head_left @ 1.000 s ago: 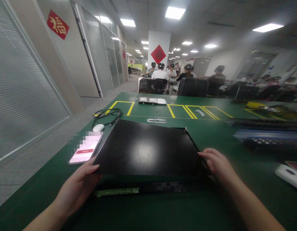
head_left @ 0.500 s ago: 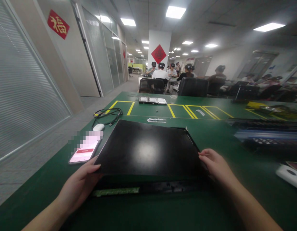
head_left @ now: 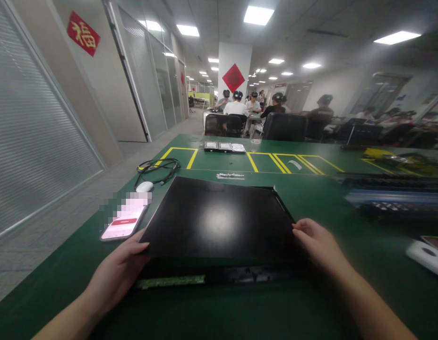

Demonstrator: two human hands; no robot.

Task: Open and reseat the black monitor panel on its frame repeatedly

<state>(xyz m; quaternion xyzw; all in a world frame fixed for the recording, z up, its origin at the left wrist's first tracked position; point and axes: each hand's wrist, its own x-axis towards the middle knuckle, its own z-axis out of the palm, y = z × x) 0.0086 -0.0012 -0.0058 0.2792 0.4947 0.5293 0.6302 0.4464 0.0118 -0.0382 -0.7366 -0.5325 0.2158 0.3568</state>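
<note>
Two hands grip a flat black panel over a dark chassis on a green table.

The left hand (head_left: 114, 274) pinches the black panel (head_left: 215, 219) at its near left corner; the right hand (head_left: 318, 245) curls around the near right edge. The panel lies slightly raised above the chassis (head_left: 219, 276). An uneven lift could tilt it so it slips or scrapes the chassis, and sliding left could knock the phone (head_left: 124, 222), which lies just beside the panel.

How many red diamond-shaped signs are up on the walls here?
3: one red sign on the left wall, one on the white pillar, a small one down the glass corridor. Others may be hidden.
</note>
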